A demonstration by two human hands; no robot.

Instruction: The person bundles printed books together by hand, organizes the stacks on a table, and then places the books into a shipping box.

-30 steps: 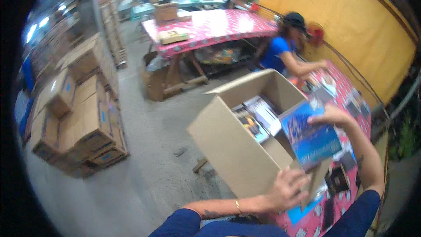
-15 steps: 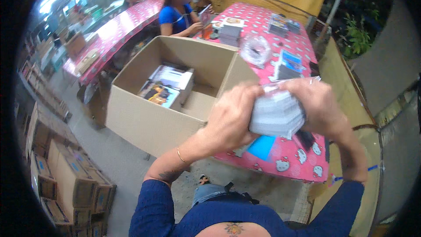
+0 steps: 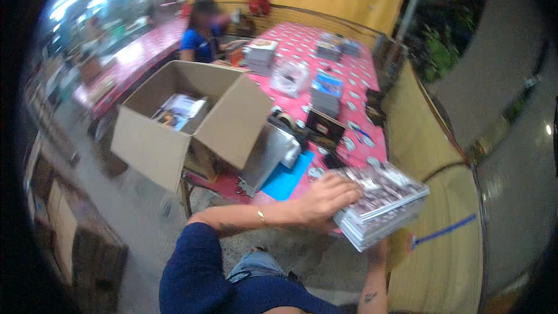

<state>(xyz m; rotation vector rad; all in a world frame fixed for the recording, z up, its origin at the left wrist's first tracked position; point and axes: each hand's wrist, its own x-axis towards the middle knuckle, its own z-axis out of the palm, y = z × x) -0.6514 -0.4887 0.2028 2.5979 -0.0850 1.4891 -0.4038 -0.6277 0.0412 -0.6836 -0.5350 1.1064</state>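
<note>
A thick stack of booklets [image 3: 386,195] with dark patterned covers and white page edges is held tilted above the near right corner of the table. My left hand [image 3: 331,197] grips its left edge, with fingers lying over the top cover. Below the stack, my right hand [image 3: 376,251] supports it from underneath, its fingers mostly hidden. To the left stands an open cardboard box [image 3: 154,157] with printed booklets [image 3: 180,110] inside. Between box and stack, a flat blue sheet [image 3: 288,179] lies on the pink patterned tablecloth [image 3: 356,119], near a dark printed item [image 3: 325,129].
Further along the table are a blue-topped stack [image 3: 326,94], crumpled clear plastic [image 3: 289,77] and other stacks [image 3: 261,55]. A person in blue [image 3: 197,43] sits at the far left side. Cartons [image 3: 96,250] stand at lower left; a yellowish panel [image 3: 433,180] borders the right.
The view has turned rightward. The stack has moved lower and turned, so its patterned cover now shows. My right hand has gone from the stack's right side to beneath it.
</note>
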